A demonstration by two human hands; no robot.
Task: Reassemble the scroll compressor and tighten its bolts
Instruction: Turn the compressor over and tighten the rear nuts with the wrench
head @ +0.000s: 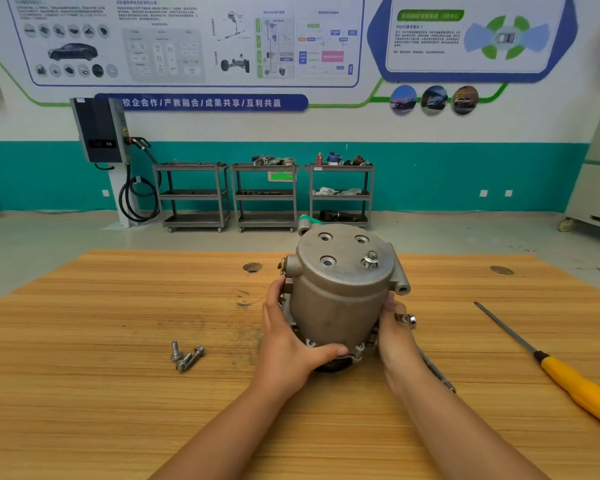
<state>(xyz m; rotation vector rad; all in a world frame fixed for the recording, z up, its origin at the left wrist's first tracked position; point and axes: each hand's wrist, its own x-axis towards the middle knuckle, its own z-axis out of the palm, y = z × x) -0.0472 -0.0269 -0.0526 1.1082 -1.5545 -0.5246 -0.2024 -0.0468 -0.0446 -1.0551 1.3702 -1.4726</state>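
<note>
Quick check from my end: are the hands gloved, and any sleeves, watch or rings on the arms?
No gloves: the left hand and right hand are both bare. The left forearm and right forearm are bare too, with no sleeve edge in view. No watch, wristband or ring shows on the visible sides.

Only one view, worn up on the person's head, looking forward and a bit down across the light brown wooden table (101, 341). Very close to the left hand (284, 341) and right hand (395, 337) on the round grey metal compressor (340, 299) in the middle. Far from the three grey metal shelf carts (265, 194) and the teal and white wall with big posters (499, 174) at the back, wide enough to bend straight lines near the sides.
</note>
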